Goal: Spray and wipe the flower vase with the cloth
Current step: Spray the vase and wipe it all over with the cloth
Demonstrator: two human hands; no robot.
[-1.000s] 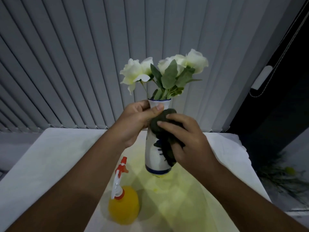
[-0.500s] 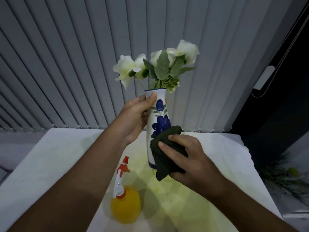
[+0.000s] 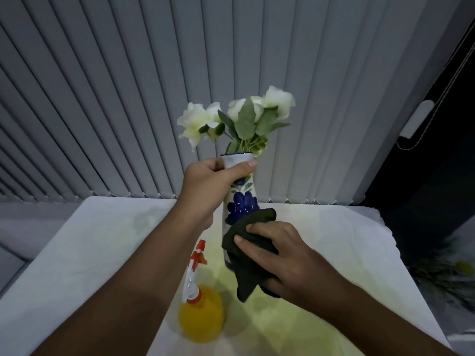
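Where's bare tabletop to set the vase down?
Bare table lies left of the left hand and arm, out to the left edge, and right of the right hand, toward the far corner. The middle is crowded: spray bottle, vase and cloth close together.

Grey vert. blinds [image 3: 102, 111] — white table [image 3: 77, 253]

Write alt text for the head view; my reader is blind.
A person's left hand grips the neck of a white, blue-painted vase, while the right hand presses a dark cloth against its lower body. White flowers stand in the vase; a yellow spray bottle stands on the white table below.
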